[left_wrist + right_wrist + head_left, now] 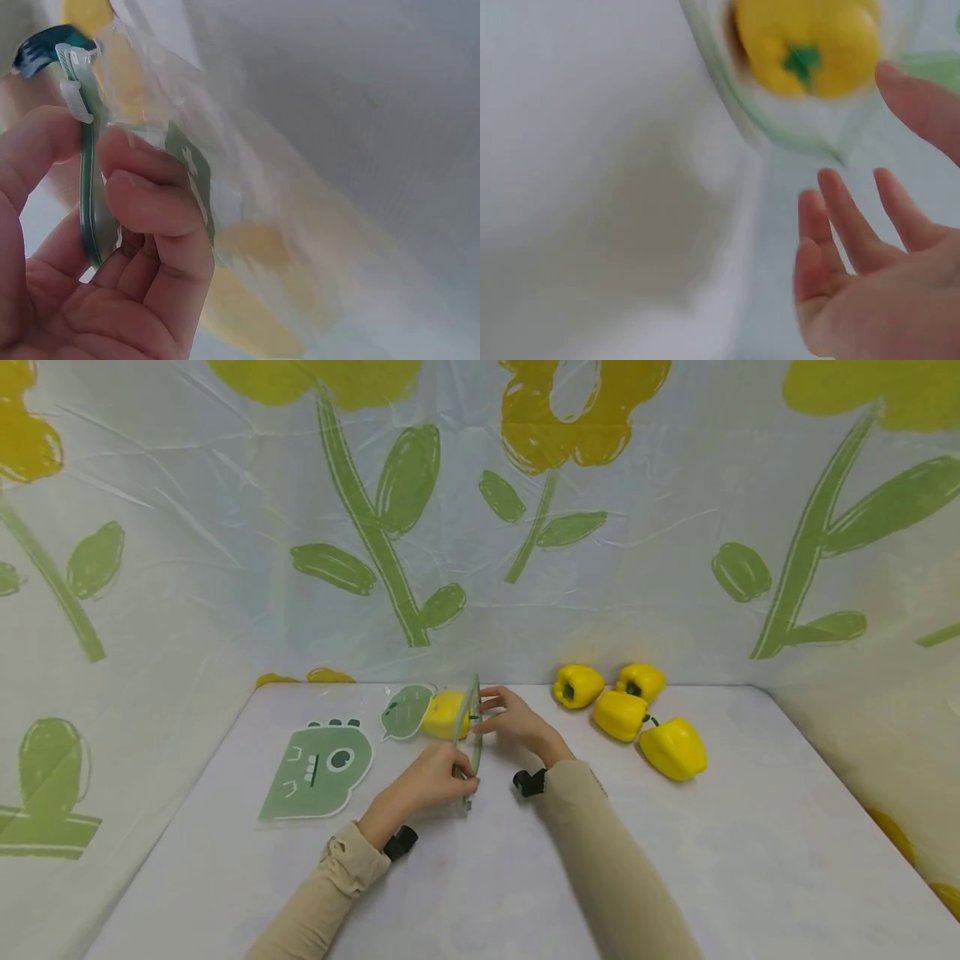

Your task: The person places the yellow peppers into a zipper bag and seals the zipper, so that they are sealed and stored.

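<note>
A clear slider zip bag (318,789) with a green dinosaur print lies on its side, its mouth facing right. Inside, near the mouth, is a yellow bell pepper (446,713); its green stem (802,61) points out of the opening in the right wrist view. My left hand (431,775) pinches the near part of the green-edged mouth between thumb and fingers. A white slider (76,101) sits on the zip close to those fingers. My right hand (519,723) is at the far side of the mouth, fingers spread and holding nothing.
Several more yellow bell peppers (619,716) lie in a group to the right on the white table (480,893). A white cloth backdrop (247,568) with printed flowers rises behind the table and along both sides.
</note>
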Tool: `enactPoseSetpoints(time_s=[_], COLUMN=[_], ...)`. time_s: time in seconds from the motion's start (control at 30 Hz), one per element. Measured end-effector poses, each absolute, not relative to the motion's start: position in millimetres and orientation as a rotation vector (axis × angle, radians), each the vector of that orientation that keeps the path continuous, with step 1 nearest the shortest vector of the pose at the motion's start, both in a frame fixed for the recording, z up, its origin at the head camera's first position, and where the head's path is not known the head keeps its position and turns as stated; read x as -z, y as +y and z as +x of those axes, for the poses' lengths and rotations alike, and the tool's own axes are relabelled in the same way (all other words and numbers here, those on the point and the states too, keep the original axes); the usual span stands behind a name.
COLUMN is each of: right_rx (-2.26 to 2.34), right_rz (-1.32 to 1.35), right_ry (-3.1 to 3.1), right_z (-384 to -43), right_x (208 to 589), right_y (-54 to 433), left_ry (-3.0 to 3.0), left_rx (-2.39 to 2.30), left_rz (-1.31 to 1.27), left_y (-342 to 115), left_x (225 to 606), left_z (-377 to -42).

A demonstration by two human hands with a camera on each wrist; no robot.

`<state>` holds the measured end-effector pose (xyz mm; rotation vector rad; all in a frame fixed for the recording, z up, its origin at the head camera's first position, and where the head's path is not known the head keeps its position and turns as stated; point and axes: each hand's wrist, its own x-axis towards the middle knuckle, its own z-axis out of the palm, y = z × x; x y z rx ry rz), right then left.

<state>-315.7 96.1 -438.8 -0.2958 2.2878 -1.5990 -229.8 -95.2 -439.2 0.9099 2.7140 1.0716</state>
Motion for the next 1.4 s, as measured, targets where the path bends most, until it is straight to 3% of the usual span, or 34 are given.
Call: enactPoseSetpoints(time_s=[0.17, 0.3, 0.47, 0.67, 0.93, 1.13, 1.4], right_rx=[1.468, 1.135, 0.732, 0.652, 0.480, 0.691, 1.603], right_rz=[-0.465, -0.403, -0.280, -0.284, -0.444, -0.471, -0.372], right_ry=[2.676, 3.049, 3.051, 3.079, 3.161, 3.122, 2.762], right_z=[-320, -330, -337, -335, -327, -323, -311], right_x=[400, 385, 399, 418, 421, 414, 400], right_y=[138, 174, 201, 205, 194, 188, 175], left_ry=[2.699, 2.710, 2.700, 2.697, 2.689, 2.683, 2.673], left_rx=[-1.093, -1.104, -1.098, -1.102, -1.108, -1.104, -1.109], left_rz=[0.867, 0.853, 0.823, 0.833, 0.849, 0.830, 0.831], left_y=[-95, -95, -93, -93, -94, -94, -96], left_x=[442, 443, 443, 441, 439, 438, 438], left_z=[-229, -229, -228, -227, -227, -228, -228])
